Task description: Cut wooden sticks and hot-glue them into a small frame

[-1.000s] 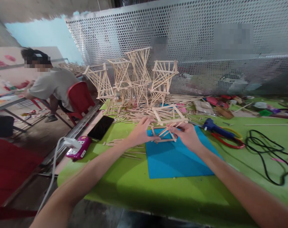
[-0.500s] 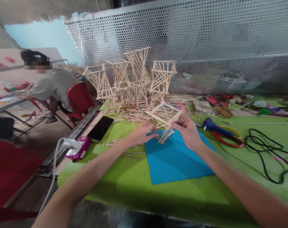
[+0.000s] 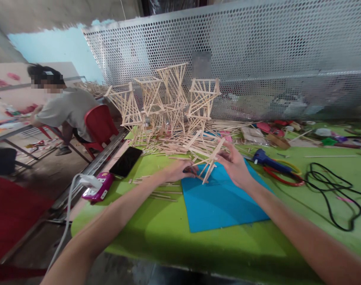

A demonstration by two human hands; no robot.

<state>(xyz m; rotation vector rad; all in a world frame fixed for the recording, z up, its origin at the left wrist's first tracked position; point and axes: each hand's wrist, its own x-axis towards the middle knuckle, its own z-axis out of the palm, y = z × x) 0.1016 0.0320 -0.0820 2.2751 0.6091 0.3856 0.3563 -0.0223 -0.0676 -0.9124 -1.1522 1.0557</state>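
Between my hands is a small frame of glued wooden sticks (image 3: 211, 160), tilted over the blue sheet (image 3: 224, 206). My right hand (image 3: 236, 165) grips its right side, thumb in front and fingers partly hidden behind. My left hand (image 3: 180, 171) has its fingers curled at the frame's lower left corner, closed around the stick ends there. Just behind the frame lies a loose pile of wooden sticks (image 3: 171, 144). Several taller stick towers (image 3: 204, 99) stand beyond the pile, twisted and narrow at the waist.
A blue glue gun (image 3: 271, 162) with a black cable (image 3: 331, 198) lies to the right. At left are a phone (image 3: 126, 161) and a purple power strip (image 3: 98, 188). A perforated metal panel (image 3: 251, 51) rises behind. Another person (image 3: 69, 109) sits at far left.
The stick frame has turned a little in my hands, its lower end dipping slightly. My left fingers have curled in and shifted slightly lower along its corner.
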